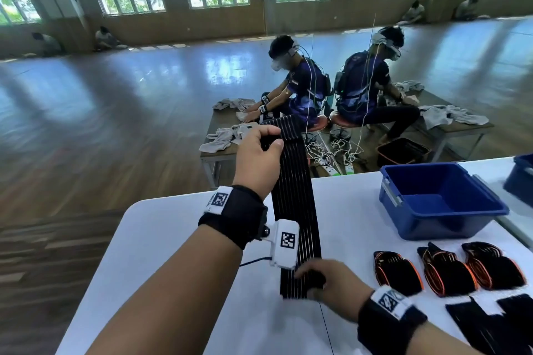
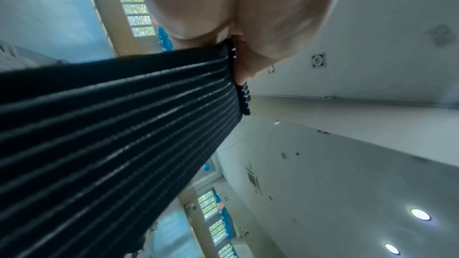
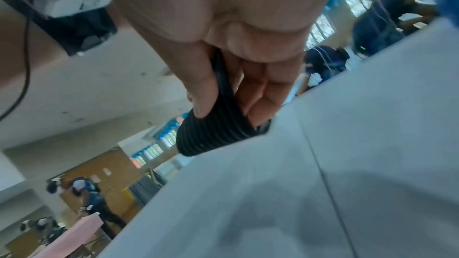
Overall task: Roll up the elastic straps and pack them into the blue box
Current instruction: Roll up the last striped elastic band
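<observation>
A long black ribbed elastic strap [image 1: 294, 199] is stretched out above the white table [image 1: 178, 239]. My left hand [image 1: 261, 153] grips its far end, raised past the table's far edge; the left wrist view shows the strap [image 2: 119, 125] pinched at its end. My right hand [image 1: 328, 282] holds the near end, thumb and fingers curled round a small rolled part of the strap [image 3: 216, 130] low over the table [image 3: 323, 183]. The blue box [image 1: 441, 202] stands open at the far right; nothing is visible inside it.
Three rolled black-and-orange straps [image 1: 447, 271] lie in a row in front of the blue box, with more black strap material [image 1: 490, 323] at the near right corner. A second blue bin [image 1: 522, 181] shows at the right edge. Beyond the table a mirror reflects people.
</observation>
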